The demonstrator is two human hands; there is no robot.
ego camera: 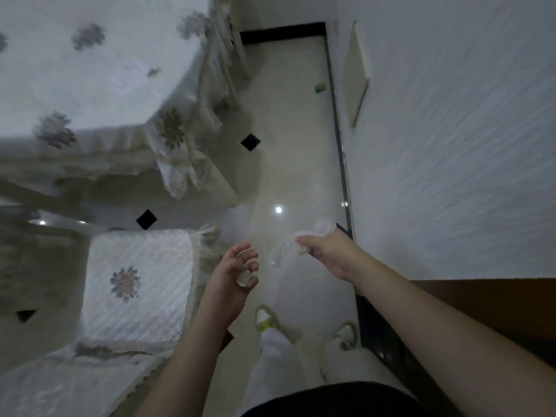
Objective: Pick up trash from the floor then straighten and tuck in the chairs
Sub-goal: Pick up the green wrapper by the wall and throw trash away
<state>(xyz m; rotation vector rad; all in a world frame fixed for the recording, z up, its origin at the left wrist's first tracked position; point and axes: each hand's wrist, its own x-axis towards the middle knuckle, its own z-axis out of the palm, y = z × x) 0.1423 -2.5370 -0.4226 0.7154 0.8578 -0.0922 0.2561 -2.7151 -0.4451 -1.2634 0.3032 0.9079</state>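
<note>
My right hand (326, 254) grips a crumpled white tissue (316, 231) above the pale floor, near the wall. My left hand (233, 276) pinches a small white scrap of paper (244, 278) between thumb and lower fingers while the upper fingers spread loosely. A small green piece of trash (319, 87) lies on the floor far ahead, close to the dark baseboard. A chair with a white quilted, flowered seat cushion (138, 284) stands at my left, just beside the left hand. Another covered chair (222, 64) stands further along the table.
A table under a white flowered cloth (90, 79) fills the upper left. The wall (451, 145) with a flat cream panel (356, 73) bounds the right. Between them runs a narrow strip of glossy tiled floor (288, 164). My feet in light shoes (264, 319) stand below.
</note>
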